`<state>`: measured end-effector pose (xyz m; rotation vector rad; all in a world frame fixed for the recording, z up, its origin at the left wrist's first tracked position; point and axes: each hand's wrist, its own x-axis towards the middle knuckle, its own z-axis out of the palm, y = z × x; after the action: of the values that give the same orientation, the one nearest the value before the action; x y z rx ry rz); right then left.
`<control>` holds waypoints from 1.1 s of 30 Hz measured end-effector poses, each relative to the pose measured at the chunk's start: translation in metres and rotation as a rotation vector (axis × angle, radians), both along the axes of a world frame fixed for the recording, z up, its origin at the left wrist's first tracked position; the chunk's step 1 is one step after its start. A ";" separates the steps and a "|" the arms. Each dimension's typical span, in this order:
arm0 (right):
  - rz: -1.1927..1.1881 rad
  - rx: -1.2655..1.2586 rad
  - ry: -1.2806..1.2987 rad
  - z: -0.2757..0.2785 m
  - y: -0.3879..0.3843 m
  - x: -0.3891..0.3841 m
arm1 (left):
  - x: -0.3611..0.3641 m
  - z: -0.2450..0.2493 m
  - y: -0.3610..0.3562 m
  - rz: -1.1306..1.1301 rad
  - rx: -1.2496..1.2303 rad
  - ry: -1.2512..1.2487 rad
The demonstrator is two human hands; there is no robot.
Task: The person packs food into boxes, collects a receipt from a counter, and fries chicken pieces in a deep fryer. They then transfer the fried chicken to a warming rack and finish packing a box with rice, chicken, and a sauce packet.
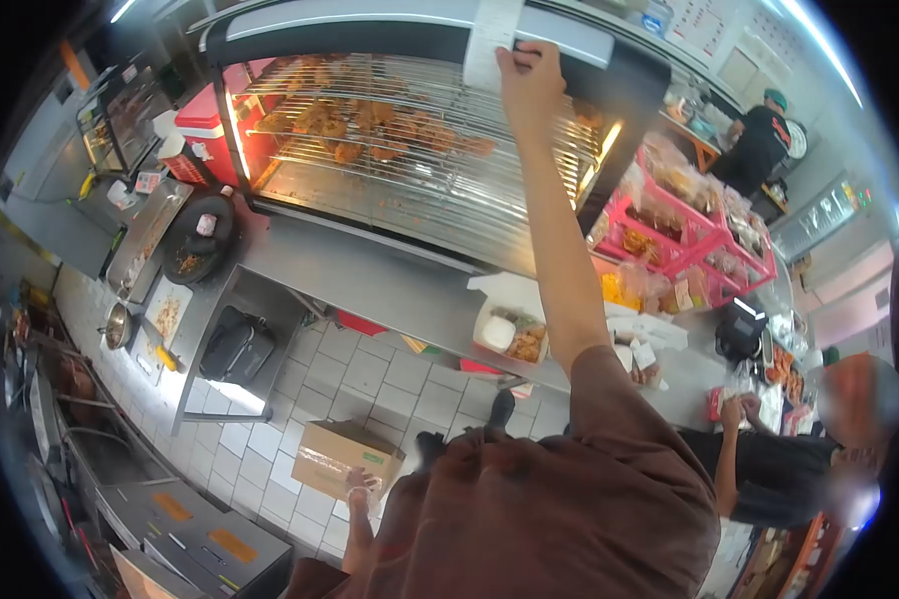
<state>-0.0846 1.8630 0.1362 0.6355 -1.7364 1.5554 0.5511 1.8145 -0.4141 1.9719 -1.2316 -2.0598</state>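
My right hand (531, 78) reaches up to the top edge of the heated display case (350, 215), its thumb and fingers closed on the edge of a white paper receipt (484, 58). Behind the glass, fried chicken pieces (325, 125) lie on wire racks. My left hand (363, 489) hangs low at my side, apparently in a clear plastic glove, with its fingers loosely apart. It overlaps a cardboard box (325, 454) in this view. Under my right forearm, an open takeaway box (509, 334) with a white lump and fried food stands on the steel counter (370, 275).
Pink baskets (669, 235) of bagged food stand right of the case. A co-worker (779, 479) at the right handles something small; another person (764, 140) is farther back. At left are a knife (160, 349), a cutting board (170, 309) and a metal bowl (118, 324).
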 end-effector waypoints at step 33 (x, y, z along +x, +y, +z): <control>-0.034 1.182 0.001 -0.366 0.193 0.176 | 0.078 -0.013 0.081 -0.040 0.081 -0.148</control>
<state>0.0913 2.0560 -0.2300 1.1137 -2.5517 0.3402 0.6290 1.8958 -0.4273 2.1895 -1.2413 -2.0455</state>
